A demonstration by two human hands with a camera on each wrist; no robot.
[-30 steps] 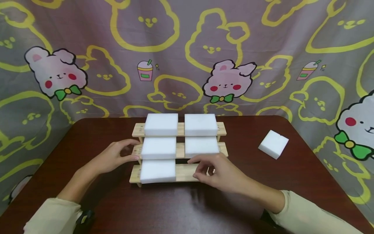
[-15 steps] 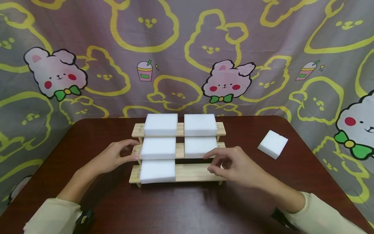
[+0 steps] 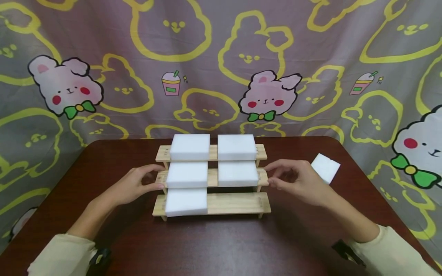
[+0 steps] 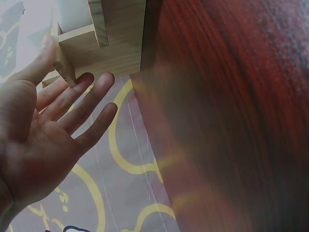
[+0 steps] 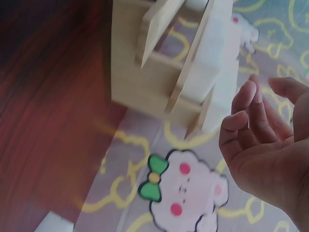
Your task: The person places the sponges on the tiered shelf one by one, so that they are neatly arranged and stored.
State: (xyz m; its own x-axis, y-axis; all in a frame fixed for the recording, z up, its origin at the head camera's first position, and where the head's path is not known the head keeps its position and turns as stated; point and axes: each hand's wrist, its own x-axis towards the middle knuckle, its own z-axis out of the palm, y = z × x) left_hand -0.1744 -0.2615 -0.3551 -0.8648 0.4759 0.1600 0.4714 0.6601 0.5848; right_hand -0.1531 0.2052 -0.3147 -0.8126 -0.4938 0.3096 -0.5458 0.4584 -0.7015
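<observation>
A three-tier wooden rack (image 3: 238, 203) stands mid-table. White foam blocks (image 3: 190, 143) sit on it: two on the top step, two on the middle, one at the left of the bottom step. My left hand (image 3: 129, 185) pinches the left end of the middle step, thumb on one side and fingers on the other, as the left wrist view shows. My right hand (image 3: 302, 180) is held at the right end of that step, fingers loosely bent and holding nothing. In the right wrist view its fingertips (image 5: 246, 92) are apart from the wood.
A loose foam block (image 3: 326, 166) lies on the dark red-brown table (image 3: 221, 249), partly behind my right hand. A patterned curtain (image 3: 207, 57) hangs around the table's back and sides.
My right hand has moved rightward from the front of the bottom step to the right end of the middle step. The left hand, the rack and the blocks have stayed in place.
</observation>
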